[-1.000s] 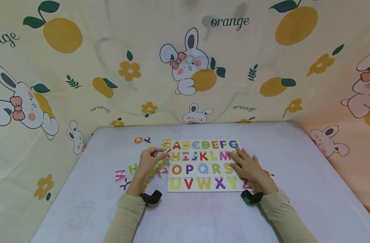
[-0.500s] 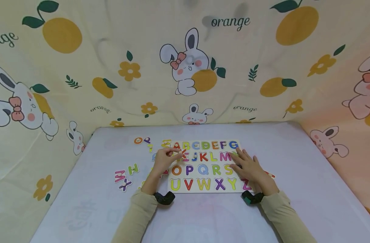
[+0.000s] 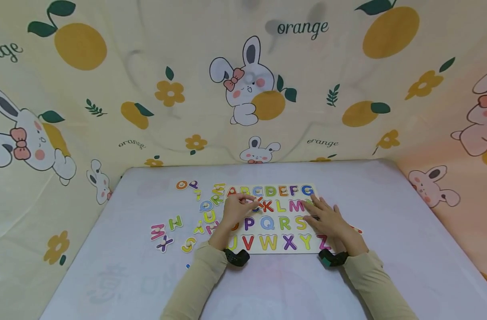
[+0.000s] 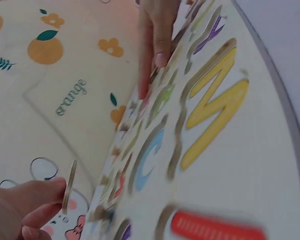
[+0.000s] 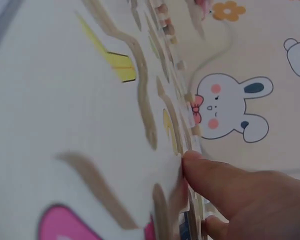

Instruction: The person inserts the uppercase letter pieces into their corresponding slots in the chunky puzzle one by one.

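Pale surface point(image 3: 291, 284); alphabet board point(image 3: 258, 247) lies toward its far edge, loose letters point(image 3: 175, 222) scattered off toward the left edge. Left hand point(image 3: 236, 212) has just come in from the board's left side, pinching a red letter point(image 3: 260, 203), K by its look, now over the printed K; seating seems close. Right hand point(image 3: 327, 221): fingers spread over board's right side, gripping nothing visible. Top-row recesses point(image 3: 270, 191) hold pegged pieces; L's appears unfilled.

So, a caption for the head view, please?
Left hand pinches a red letter over the alphabet board, loose letters scattered alongside.
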`<state>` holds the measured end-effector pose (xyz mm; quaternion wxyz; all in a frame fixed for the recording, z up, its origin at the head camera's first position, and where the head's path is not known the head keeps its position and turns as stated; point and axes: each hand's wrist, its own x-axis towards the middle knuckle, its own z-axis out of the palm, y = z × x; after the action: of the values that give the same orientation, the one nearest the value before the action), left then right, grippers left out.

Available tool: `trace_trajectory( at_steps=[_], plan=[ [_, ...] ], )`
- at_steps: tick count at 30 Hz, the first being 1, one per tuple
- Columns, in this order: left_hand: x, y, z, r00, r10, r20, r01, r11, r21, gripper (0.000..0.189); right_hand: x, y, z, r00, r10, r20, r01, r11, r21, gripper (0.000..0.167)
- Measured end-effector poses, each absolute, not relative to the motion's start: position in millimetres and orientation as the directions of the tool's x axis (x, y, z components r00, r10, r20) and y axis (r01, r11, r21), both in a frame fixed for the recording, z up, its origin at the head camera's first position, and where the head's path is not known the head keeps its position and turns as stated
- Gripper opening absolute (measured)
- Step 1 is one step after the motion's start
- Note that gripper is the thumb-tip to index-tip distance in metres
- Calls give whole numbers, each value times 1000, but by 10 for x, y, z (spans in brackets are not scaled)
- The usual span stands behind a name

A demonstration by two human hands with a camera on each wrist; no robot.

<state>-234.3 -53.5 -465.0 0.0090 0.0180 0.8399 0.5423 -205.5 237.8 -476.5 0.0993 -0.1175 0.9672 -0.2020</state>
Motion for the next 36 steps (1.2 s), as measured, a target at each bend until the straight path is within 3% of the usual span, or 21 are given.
trace_trajectory(
  at_steps=[10,36],
  plan=[
    [-2351,-251,-4708,-1000,-19,5,-7,594,804,18,-2058,2363,-4731,-954,-261,-146,-183,896,-404,58],
    [-2347,-95,-4761,-995,-98,8,-67,729,681,17,-2052,2359,-4743,-953,-261,-156,-176,891,-418,60]
  ],
)
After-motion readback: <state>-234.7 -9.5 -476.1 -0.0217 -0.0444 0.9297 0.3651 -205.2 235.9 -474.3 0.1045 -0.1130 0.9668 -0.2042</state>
